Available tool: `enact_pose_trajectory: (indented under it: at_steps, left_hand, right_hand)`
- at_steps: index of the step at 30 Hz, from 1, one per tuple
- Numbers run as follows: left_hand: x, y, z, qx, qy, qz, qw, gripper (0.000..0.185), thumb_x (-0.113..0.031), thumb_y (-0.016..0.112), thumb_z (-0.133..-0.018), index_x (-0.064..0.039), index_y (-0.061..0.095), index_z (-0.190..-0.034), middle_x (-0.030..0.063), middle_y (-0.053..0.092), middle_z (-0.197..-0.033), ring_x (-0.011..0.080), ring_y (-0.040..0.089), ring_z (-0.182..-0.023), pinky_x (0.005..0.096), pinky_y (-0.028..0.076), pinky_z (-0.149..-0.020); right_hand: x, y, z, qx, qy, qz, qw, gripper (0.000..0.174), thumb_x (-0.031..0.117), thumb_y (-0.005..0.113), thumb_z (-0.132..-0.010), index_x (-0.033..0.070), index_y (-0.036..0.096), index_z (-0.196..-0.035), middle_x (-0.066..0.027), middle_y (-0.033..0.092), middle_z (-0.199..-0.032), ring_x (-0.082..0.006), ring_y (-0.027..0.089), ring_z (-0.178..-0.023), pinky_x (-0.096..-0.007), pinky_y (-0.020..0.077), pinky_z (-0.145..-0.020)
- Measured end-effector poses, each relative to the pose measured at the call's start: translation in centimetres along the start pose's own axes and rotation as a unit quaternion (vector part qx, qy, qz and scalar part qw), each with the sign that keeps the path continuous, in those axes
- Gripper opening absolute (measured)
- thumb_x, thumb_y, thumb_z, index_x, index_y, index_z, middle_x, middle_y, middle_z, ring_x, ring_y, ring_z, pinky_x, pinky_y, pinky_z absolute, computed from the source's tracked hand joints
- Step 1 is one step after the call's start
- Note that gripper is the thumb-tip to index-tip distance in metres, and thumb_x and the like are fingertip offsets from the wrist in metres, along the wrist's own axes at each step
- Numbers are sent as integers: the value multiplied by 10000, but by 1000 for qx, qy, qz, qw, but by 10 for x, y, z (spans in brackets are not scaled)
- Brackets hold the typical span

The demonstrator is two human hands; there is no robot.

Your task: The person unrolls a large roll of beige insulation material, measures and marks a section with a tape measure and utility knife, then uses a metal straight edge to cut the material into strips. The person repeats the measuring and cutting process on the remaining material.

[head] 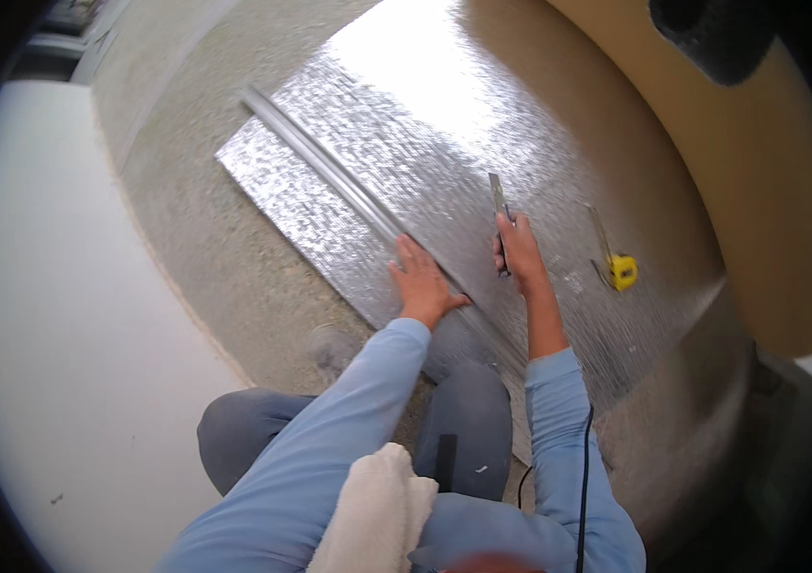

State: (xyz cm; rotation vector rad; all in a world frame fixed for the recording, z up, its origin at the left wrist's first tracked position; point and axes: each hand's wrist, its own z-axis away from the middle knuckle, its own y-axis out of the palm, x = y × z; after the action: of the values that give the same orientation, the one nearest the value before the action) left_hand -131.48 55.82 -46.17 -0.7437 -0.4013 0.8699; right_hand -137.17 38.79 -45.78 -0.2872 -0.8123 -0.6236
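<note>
A foil-faced board (349,93) lies flat before me on the ground. Across it runs a long metal profile (320,161), one end reaching past the board's far edge. My left hand (426,279) presses down on the profile with its fingers spread. To the right, my right hand (517,247) grips a snap-off utility knife (497,193), its blade extended and pointing away from me, over the foil. Farther right a yellow tape measure (622,271) rests on the board with a short length of its tape out.
A large white panel (76,286) stands or lies on the left beside the rough floor (191,215). A curved tan surface (735,179) rises at the right. My knees are at the board's near edge, and a dark cable (585,465) hangs by my right sleeve.
</note>
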Motion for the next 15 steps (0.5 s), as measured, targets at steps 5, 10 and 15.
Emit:
enact_pose_trajectory:
  at_steps: [5,10,15]
  left_hand:
    - [1,2,-8,35,1,-5,999,1314,-790,715,-718,57,218,-1591,331,46,-1661,498,-50,-1543,647,211,-1177]
    - [10,31,-15,-18,30,24,999,1083,-724,544,-877,-15,191,-1617,330,18,-1662,486,-92,-1542,693,140,-1166]
    - [14,61,-21,-32,76,187,979,920,-662,391,-960,-70,173,-1629,207,95,-1699,474,-98,-1543,736,69,-1147]
  right_hand:
    - [48,114,-74,114,-102,181,972,550,317,586,-993,-11,428,-1406,-97,591,-835,-166,567,-599,-330,467,-488]
    - [103,220,-119,176,-78,197,961,648,322,564,-968,71,360,-1529,-202,679,-1044,-285,703,-845,-401,576,-668]
    - [139,288,-159,177,-36,282,942,621,276,500,-947,60,358,-1512,-208,682,-1020,-313,704,-827,-408,589,-671]
